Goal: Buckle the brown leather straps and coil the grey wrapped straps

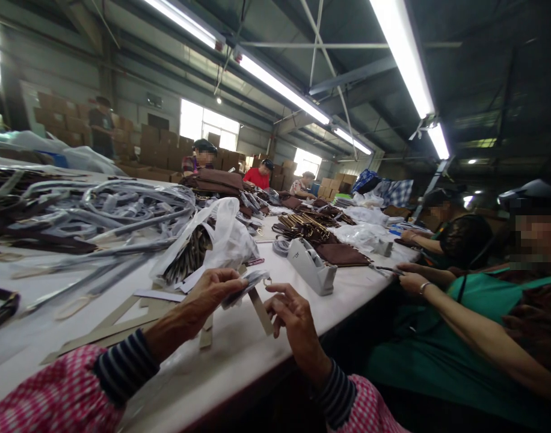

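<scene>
My left hand (210, 297) pinches a small grey bundle in clear plastic (248, 285) between thumb and fingers, just above the table. A small metal hook (267, 280) sticks out at the bundle's right end. From beneath it a flat beige strip (260, 313) slants down. My right hand (296, 316) is closed at the strip's right edge, its fingers curled and the index finger near the hook. The exact grip of the fingertips is partly hidden. More beige strips (117, 325) lie on the table left of and below my left hand.
A grey tape dispenser (310, 267) stands beyond my right hand. Plastic-wrapped straps (117, 210) are heaped at left, near a white plastic bag (224, 231). Brown pouches (343, 254) lie farther back. A co-worker in a green apron (438, 337) sits close on the right, along the table edge.
</scene>
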`<act>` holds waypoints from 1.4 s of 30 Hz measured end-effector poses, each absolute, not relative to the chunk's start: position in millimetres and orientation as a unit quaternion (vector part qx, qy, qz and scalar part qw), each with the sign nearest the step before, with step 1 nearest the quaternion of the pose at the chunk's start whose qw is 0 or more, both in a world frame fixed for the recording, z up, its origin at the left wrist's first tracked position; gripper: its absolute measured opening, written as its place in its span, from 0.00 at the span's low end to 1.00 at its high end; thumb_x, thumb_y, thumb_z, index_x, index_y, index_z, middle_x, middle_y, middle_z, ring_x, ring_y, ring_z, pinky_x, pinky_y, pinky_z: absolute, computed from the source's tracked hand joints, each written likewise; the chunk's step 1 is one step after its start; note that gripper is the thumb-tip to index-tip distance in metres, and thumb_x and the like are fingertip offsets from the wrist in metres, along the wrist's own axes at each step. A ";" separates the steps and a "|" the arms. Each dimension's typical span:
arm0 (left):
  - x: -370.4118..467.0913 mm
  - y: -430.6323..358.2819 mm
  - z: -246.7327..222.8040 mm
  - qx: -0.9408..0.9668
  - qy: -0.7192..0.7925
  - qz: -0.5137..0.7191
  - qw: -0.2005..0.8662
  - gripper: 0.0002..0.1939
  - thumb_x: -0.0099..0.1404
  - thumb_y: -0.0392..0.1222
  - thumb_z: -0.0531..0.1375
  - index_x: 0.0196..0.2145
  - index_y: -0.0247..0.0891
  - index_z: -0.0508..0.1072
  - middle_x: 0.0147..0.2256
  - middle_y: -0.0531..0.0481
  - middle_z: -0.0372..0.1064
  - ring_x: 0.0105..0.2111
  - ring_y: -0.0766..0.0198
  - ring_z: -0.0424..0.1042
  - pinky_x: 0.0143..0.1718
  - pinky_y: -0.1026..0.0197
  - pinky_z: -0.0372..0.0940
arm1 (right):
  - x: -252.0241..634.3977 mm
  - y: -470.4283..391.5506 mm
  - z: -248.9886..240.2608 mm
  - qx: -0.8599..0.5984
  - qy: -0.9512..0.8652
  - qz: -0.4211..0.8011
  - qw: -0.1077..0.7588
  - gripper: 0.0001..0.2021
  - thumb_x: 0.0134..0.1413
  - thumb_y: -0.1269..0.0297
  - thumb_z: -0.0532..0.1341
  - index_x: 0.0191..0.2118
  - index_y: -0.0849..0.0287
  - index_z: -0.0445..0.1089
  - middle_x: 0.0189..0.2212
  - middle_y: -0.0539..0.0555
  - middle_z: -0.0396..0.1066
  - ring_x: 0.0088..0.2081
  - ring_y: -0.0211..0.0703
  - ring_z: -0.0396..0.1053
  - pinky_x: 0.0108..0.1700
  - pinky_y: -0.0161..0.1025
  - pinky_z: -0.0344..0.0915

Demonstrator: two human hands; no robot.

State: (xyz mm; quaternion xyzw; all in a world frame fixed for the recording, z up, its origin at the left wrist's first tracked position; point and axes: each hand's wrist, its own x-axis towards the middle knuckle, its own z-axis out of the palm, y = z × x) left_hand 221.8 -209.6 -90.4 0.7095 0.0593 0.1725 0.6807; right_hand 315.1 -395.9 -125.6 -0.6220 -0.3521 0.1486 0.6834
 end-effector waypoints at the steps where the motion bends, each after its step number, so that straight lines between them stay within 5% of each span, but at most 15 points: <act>1: 221.7 -210.3 -90.7 0.706 0.063 0.165 0.686 0.19 0.57 0.56 0.68 0.25 0.36 0.75 0.21 0.54 0.66 0.22 0.66 0.59 0.27 0.62 0.51 | 316.7 -404.0 -129.3 -0.641 -0.391 0.108 0.651 0.13 0.61 0.61 0.60 0.50 0.55 0.72 0.34 0.54 0.75 0.28 0.42 0.70 0.21 0.33 0.62; 5: 222.1 -215.7 -93.0 0.708 0.049 0.138 0.691 0.21 0.57 0.58 0.68 0.23 0.37 0.72 0.21 0.55 0.64 0.22 0.66 0.58 0.26 0.62 0.50 | 319.8 -426.4 -138.6 -0.675 -0.586 -0.114 0.433 0.19 0.65 0.73 0.55 0.56 0.50 0.73 0.48 0.59 0.76 0.46 0.51 0.73 0.45 0.46 0.72; 8: 223.1 -219.5 -98.8 0.765 0.021 0.130 0.631 0.19 0.59 0.56 0.66 0.24 0.38 0.71 0.22 0.55 0.62 0.24 0.65 0.58 0.27 0.61 0.50 | 318.2 -430.9 -143.3 -0.661 -0.636 -0.203 0.343 0.19 0.66 0.75 0.53 0.54 0.51 0.75 0.44 0.59 0.76 0.44 0.52 0.72 0.47 0.48 0.71; 13: 222.9 -226.7 -125.8 0.888 -0.136 0.219 0.381 0.10 0.68 0.44 0.60 0.29 0.39 0.68 0.33 0.50 0.67 0.39 0.57 0.64 0.40 0.57 0.58 | 318.7 -425.1 -154.0 -0.678 -0.569 -0.164 0.436 0.10 0.64 0.72 0.60 0.41 0.52 0.79 0.41 0.57 0.74 0.43 0.48 0.73 0.47 0.44 0.71; 17: 220.0 -235.2 -145.0 0.910 -0.174 0.222 0.304 0.07 0.71 0.39 0.56 0.33 0.40 0.67 0.36 0.48 0.67 0.41 0.56 0.63 0.42 0.55 0.59 | 324.1 -418.3 -149.5 -0.676 -0.533 -0.025 0.508 0.05 0.61 0.69 0.67 0.33 0.54 0.78 0.39 0.53 0.75 0.42 0.45 0.74 0.47 0.40 0.69; 25: 216.1 -236.8 -144.3 0.908 -0.158 0.211 0.326 0.06 0.71 0.37 0.55 0.36 0.40 0.70 0.37 0.48 0.66 0.40 0.56 0.63 0.41 0.56 0.62 | 349.5 -403.4 -118.5 -0.704 -0.487 0.187 0.482 0.06 0.56 0.64 0.69 0.32 0.58 0.73 0.27 0.48 0.73 0.27 0.39 0.72 0.30 0.34 0.66; 29: 214.6 -235.4 -143.4 0.912 -0.142 0.207 0.325 0.08 0.72 0.41 0.55 0.38 0.40 0.74 0.39 0.46 0.69 0.42 0.55 0.64 0.43 0.56 0.65 | 365.9 -391.6 -113.1 -0.658 -0.474 0.301 0.502 0.21 0.42 0.64 0.75 0.42 0.56 0.69 0.27 0.44 0.72 0.21 0.36 0.70 0.21 0.30 0.63; 37: 220.8 -228.4 -153.8 0.922 -0.106 0.237 0.289 0.12 0.71 0.48 0.58 0.44 0.48 0.81 0.45 0.48 0.77 0.57 0.47 0.65 0.59 0.50 0.62 | 371.9 -381.3 -113.8 -0.642 -0.465 0.326 0.515 0.19 0.37 0.54 0.78 0.28 0.63 0.74 0.18 0.46 0.69 0.20 0.34 0.66 0.23 0.30 0.62; 42: 246.8 -204.2 -193.8 0.895 -0.035 0.266 0.357 0.18 0.65 0.60 0.59 0.44 0.52 0.81 0.54 0.51 0.74 0.57 0.45 0.70 0.57 0.49 0.68 | 367.3 -378.4 -124.5 -0.629 -0.435 0.267 0.586 0.25 0.29 0.47 0.79 0.27 0.61 0.74 0.22 0.45 0.70 0.23 0.34 0.65 0.26 0.31 0.63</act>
